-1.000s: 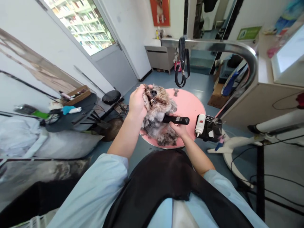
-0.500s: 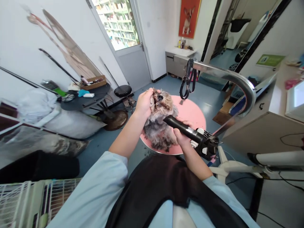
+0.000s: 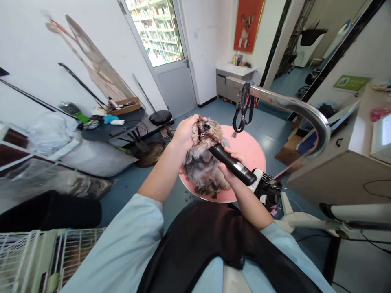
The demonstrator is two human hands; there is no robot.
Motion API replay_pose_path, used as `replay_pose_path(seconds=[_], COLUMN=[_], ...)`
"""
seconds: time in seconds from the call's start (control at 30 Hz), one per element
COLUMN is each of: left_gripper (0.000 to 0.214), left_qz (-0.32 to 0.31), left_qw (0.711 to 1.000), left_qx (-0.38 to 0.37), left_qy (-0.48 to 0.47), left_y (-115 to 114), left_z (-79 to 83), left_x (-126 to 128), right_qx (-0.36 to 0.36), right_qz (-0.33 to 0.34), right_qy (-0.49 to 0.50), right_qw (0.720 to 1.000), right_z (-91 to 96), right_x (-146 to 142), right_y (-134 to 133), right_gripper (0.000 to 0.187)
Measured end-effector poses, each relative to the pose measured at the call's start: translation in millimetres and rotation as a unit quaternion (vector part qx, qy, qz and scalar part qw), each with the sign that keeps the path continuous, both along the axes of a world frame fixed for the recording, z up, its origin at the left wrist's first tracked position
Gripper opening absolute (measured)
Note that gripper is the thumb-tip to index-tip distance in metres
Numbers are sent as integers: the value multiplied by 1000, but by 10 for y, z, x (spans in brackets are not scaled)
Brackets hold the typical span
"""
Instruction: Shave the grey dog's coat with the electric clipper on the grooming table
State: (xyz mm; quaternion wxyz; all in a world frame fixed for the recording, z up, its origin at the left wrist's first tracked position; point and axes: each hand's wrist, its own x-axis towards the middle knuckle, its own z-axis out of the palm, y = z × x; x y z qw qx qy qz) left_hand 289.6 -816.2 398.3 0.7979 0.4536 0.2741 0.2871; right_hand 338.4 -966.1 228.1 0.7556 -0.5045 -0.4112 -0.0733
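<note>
A small grey and tan dog (image 3: 203, 167) sits on a round pink grooming table (image 3: 249, 152), its muzzle tilted up. My left hand (image 3: 185, 132) grips the side of the dog's head, fingers partly hidden in the fur. In my right hand (image 3: 229, 167) is a black hair clipper (image 3: 233, 165), the fingers wrapped round its body. The clipper's head meets the fur below the dog's chin and at the throat; whether the blade touches skin cannot be seen.
A metal grooming arm (image 3: 293, 103) curves over the table's right side, a black loop leash (image 3: 243, 108) hanging from it. A holder with scissors (image 3: 269, 189) is beside the table edge. A black stool (image 3: 160, 117) and a dark side table (image 3: 114, 124) stand at left.
My right hand has brought the clipper's head slightly up and left, closer under the dog's chin. My left hand keeps its hold on the head. The view has shifted a little.
</note>
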Motion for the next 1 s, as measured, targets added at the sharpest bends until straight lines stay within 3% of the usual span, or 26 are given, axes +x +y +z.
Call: replay_pose_path(seconds=[0.2,0.37,0.5,0.7,0.83,0.93,1.0], left_gripper=[24,25,26,20,20,20,21], left_qz=[-45,-101,-142,-252,-298,-335,-369], left_qw=[999,994,989,962,951,939,926], left_qx=[-15,-2,31,87,75,64,59], left_qy=[14,31,33,53,41,52,52], left_y=[101,196,251,309,349,375,386], left_z=[19,-6,-17,-19,-30,-53,-71], left_x=[9,33,85,171,236,291,325], right_qx=[-53,-9,-57,4,-60,-105,-92], right_qz=[20,-3,-7,-104,-170,-199,-253], right_qy=[-7,9,19,-20,-98,-116,-115], right_qw=[998,1000,998,994,979,967,956], right_z=[-25,114,148,131,188,277,362], right_x=[21,28,-8,-259,-445,-574,-626], right_y=[3,-27,-25,49,123,47,-4], right_gripper=[41,46,46,52,34,36,40])
